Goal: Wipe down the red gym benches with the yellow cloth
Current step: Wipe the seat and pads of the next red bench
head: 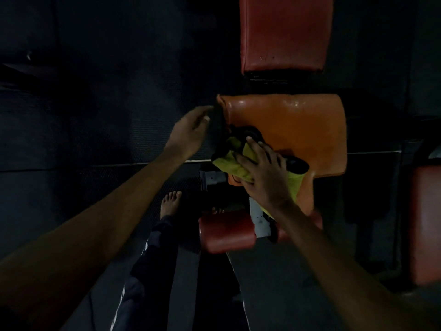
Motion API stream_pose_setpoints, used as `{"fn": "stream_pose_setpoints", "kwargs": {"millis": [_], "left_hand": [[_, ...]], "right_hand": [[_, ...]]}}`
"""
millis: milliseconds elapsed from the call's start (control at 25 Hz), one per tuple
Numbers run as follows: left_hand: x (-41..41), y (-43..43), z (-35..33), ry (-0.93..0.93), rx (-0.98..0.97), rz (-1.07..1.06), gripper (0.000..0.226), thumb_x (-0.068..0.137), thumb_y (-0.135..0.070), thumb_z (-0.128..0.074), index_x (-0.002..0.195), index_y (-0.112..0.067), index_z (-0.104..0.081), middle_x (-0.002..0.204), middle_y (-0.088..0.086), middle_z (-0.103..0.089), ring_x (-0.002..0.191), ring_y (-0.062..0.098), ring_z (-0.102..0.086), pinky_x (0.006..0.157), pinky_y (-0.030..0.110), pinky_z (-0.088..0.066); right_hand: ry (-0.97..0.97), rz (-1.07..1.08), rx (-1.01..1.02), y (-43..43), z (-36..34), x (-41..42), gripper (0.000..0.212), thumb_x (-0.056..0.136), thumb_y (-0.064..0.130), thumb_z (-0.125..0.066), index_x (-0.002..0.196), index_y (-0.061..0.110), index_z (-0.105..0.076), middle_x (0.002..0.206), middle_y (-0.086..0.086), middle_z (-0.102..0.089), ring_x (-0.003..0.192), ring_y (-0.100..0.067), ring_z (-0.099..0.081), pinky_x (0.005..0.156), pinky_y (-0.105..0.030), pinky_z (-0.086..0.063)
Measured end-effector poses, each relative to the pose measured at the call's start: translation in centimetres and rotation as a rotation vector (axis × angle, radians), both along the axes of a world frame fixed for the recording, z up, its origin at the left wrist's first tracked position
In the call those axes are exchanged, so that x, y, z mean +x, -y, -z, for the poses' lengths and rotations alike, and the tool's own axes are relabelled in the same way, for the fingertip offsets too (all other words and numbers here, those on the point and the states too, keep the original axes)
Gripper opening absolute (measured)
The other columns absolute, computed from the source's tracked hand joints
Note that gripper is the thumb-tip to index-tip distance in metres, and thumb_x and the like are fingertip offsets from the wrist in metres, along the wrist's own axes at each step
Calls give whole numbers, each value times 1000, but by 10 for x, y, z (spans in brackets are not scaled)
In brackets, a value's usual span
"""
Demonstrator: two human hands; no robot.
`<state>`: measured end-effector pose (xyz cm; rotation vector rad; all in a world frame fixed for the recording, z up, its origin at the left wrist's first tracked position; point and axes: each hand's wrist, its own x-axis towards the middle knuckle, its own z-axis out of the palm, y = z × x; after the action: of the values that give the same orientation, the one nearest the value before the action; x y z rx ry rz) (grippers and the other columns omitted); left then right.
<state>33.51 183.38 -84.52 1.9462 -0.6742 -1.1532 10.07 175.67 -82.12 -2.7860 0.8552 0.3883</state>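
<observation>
The red bench seat pad (303,132) lies in the middle right of the head view, glossy and orange under the light. My right hand (262,173) presses the yellow cloth (229,163) flat on the pad's near left part, fingers spread and straight. Dark fabric is bunched with the cloth. My left hand (191,132) reaches to the pad's left edge and its fingers hold a dark piece hanging there. The red back pad (284,32) stands beyond the seat.
A red roller pad (226,235) and a metal bracket (260,218) sit below the seat. Another red pad (424,223) shows at the right edge. My bare feet (170,201) stand on the dark rubber floor left of the bench.
</observation>
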Motion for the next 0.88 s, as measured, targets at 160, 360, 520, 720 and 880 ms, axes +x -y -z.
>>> {"fn": "stream_pose_setpoints", "kwargs": {"millis": [160, 360, 520, 720, 880], "left_hand": [[-21, 21, -1, 41, -40, 86, 40, 106, -19, -47, 145, -16, -49, 137, 7, -55, 123, 16, -52, 102, 29, -44], [-31, 43, 6, 174, -62, 161, 47, 105, -22, -44, 151, -13, -38, 148, 12, -41, 133, 24, -42, 110, 33, -39], [-52, 57, 8, 279, -37, 90, 44, 97, -22, -45, 140, -10, -46, 139, 16, -42, 126, 30, -40, 107, 48, -40], [-79, 90, 5, 407, 133, 72, 52, 102, -27, -44, 149, -4, -37, 158, 20, -29, 148, 39, -22, 119, 48, -19], [-88, 107, 15, 565, 180, 127, 61, 106, -42, -32, 156, -8, -28, 163, 14, -26, 154, 30, -14, 123, 43, -8]], "right_hand": [[-1, 91, 16, -1, -8, -55, 59, 81, 35, -77, 137, 28, -59, 162, -6, -31, 141, -33, -34, 101, -55, -38], [6, 696, -103, 27, -6, -69, 58, 95, 55, -52, 135, 14, -58, 155, -18, -37, 133, -43, -42, 99, -58, -43], [22, 673, -136, 5, 0, -21, 58, 92, 59, -55, 137, 21, -58, 154, -15, -39, 127, -41, -47, 97, -54, -44], [12, 426, -1, -12, -7, -42, 63, 81, 35, -78, 139, 27, -55, 156, -11, -36, 127, -37, -44, 97, -55, -43], [-49, 888, -77, 17, -4, -58, 55, 90, 36, -68, 142, 21, -54, 155, -17, -36, 131, -44, -39, 101, -58, -37]]}}
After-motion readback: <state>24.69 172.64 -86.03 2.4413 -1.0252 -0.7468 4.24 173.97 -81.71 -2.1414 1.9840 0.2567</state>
